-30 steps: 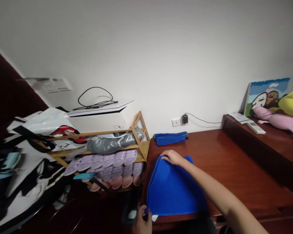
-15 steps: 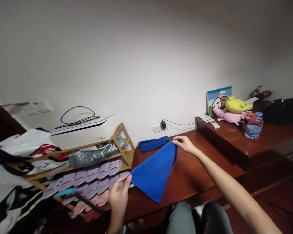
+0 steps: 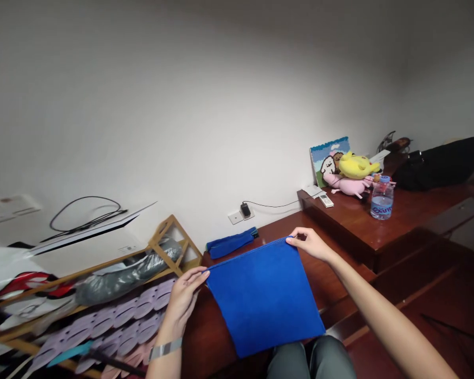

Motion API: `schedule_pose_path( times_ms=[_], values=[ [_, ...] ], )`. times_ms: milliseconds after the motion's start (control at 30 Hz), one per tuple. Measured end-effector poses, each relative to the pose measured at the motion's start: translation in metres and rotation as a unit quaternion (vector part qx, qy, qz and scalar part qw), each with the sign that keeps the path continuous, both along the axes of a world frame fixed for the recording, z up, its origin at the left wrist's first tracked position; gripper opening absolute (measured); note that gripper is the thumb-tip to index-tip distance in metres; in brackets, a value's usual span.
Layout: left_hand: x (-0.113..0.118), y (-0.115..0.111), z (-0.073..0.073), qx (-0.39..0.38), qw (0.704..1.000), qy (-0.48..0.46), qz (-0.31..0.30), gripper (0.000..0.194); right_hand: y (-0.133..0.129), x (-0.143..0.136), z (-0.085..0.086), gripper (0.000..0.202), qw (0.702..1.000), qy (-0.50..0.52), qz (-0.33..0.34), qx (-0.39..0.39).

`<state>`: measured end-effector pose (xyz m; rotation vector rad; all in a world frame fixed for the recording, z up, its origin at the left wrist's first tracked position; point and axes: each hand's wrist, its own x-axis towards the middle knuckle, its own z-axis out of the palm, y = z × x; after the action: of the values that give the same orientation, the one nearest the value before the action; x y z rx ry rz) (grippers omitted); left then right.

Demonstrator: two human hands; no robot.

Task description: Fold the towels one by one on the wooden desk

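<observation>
A blue cloth (image 3: 264,295) hangs spread out between my two hands, its upper edge pulled straight. My left hand (image 3: 185,295) pinches the upper left corner between thumb and fingers. At the upper right corner, my right hand (image 3: 310,243) grips the cloth in the same way. The lower edge hangs loose over the front of the brown wooden table (image 3: 205,321), close to my knees. Behind it, a folded blue cloth (image 3: 232,242) lies on the table against the wall, touched by neither hand.
Left stands a wooden rack (image 3: 174,237) with lilac slippers (image 3: 114,316), a plastic-wrapped grey bundle (image 3: 130,273) and a white box (image 3: 90,247). On the raised right surface are a water bottle (image 3: 382,200), plush toys (image 3: 357,166) and a remote (image 3: 326,200). A charger (image 3: 245,209) is plugged into the wall.
The blue cloth has gone from a hanging triangle to a spread, four-cornered sheet. My left hand has risen and moved left. The view has turned slightly right.
</observation>
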<state>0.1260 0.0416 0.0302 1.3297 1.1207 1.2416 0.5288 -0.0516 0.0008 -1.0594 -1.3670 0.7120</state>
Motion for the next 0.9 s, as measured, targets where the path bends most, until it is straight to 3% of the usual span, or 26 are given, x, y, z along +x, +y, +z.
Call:
schedule_pose_path(
  times_ms=[200,367,700,900],
  values=[
    [0.03,0.012,-0.01,-0.011,0.999,-0.036,-0.008,0.051,0.001,0.023,-0.015,0.043,0.999,0.013,-0.04,-0.017],
    [0.03,0.008,-0.019,-0.006,0.998,-0.059,-0.017,0.054,-0.004,0.024,-0.007,0.041,0.997,-0.009,-0.081,-0.013],
    [0.001,0.0,0.011,0.125,0.992,-0.029,-0.004,0.045,-0.015,-0.018,0.02,0.045,0.987,-0.046,-0.15,0.039],
    [-0.03,0.0,0.011,0.156,0.987,-0.027,0.011,0.039,-0.014,-0.047,0.022,0.041,0.988,-0.059,-0.134,0.039]
  ],
)
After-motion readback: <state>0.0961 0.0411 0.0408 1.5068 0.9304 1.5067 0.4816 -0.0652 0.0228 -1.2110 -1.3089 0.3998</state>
